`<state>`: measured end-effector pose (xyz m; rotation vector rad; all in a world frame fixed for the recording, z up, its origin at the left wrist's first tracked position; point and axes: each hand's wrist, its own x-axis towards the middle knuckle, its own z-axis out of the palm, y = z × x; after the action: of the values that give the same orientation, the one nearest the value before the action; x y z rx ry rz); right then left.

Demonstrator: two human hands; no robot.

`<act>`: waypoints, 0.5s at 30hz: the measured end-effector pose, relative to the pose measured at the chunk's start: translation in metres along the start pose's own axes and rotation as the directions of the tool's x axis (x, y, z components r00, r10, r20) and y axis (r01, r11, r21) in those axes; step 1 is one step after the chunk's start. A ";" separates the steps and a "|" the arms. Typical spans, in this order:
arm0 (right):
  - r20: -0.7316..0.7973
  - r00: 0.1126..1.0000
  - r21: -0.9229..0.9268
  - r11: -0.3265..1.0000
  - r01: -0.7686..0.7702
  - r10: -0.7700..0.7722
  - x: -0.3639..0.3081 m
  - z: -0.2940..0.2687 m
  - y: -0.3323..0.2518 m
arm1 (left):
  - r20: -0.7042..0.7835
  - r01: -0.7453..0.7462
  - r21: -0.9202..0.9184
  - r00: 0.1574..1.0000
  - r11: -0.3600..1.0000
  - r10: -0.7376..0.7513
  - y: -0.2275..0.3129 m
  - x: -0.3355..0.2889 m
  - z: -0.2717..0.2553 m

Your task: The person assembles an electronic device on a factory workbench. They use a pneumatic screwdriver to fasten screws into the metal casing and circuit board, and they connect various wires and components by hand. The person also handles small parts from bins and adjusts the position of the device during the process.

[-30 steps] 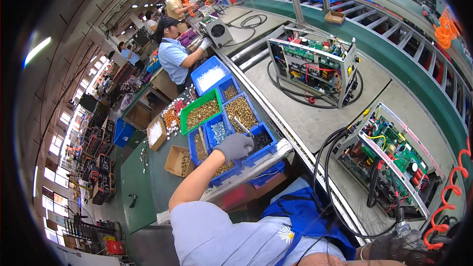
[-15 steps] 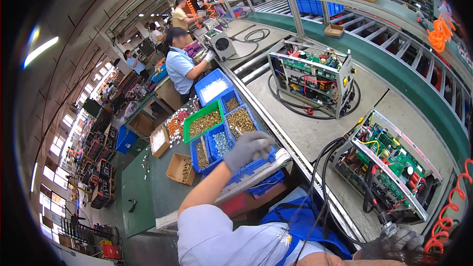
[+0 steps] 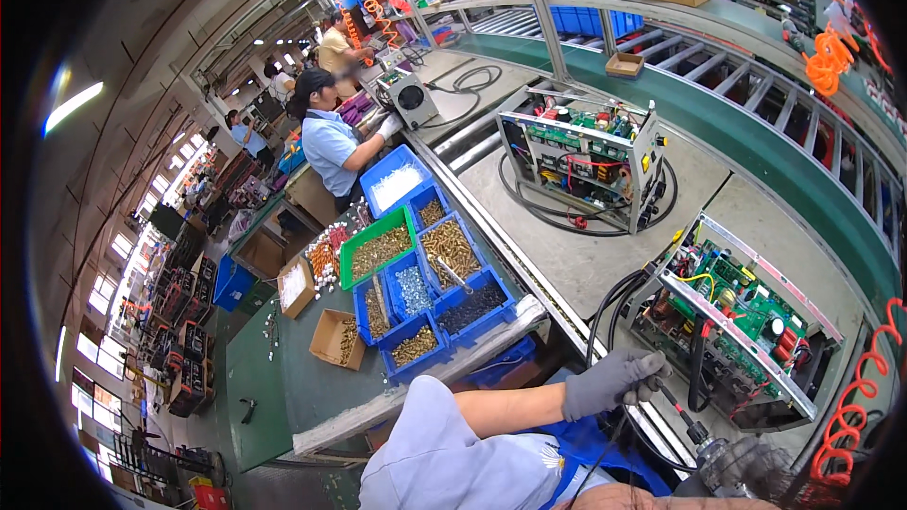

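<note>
My left hand (image 3: 612, 385), in a grey glove, is beside the near side of the nearer open machine chassis (image 3: 737, 321). Its thumb and fingers are pinched together, and whatever lies between them is too small to make out. At the lower right, my gloved right hand (image 3: 756, 467) is closed round what looks like an air screwdriver (image 3: 714, 451), partly hidden by dark strands. A slim black-and-red shaft (image 3: 682, 414) slants from this tool up toward my left fingertips. Green circuit boards (image 3: 727, 297) fill the chassis, and black cables (image 3: 619, 307) loop at its left.
Blue bins (image 3: 452, 351) and a green bin (image 3: 345, 263) of brass and silver small parts stand on the bench at left, near a cardboard box (image 3: 326, 335). A second open chassis (image 3: 581, 156) stands farther back. An orange coiled hose (image 3: 855, 397) hangs at right. A co-worker (image 3: 331, 137) works beyond.
My left hand has moved from above the parts bins rightward and nearer, to the near chassis. The tool in my right hand has shifted left and lower. The view has turned slightly.
</note>
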<state>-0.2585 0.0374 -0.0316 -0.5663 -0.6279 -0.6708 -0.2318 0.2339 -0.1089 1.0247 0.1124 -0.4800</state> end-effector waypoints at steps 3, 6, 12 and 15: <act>0.000 1.000 -0.003 1.000 -0.014 0.014 0.000 0.001 0.000 | 0.040 -0.035 -0.039 0.999 0.999 0.036 -0.001 -0.002 0.007; -0.016 1.000 0.017 1.000 -0.011 0.011 0.002 0.003 -0.002 | 0.003 0.023 -0.040 1.000 0.999 -0.023 0.002 -0.007 0.013; 0.182 0.982 0.063 0.996 -0.065 0.053 0.005 -0.028 -0.011 | -0.049 -0.023 0.063 0.998 0.998 0.026 0.005 -0.017 0.022; -0.089 0.993 -0.149 0.985 -0.086 0.073 0.000 0.002 -0.022 | -0.064 -0.023 0.055 0.998 0.998 0.026 0.000 -0.013 0.025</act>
<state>-0.2752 0.0244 -0.0239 -0.6987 -0.4764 -0.6673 -0.2464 0.2173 -0.0918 1.0941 0.1451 -0.4297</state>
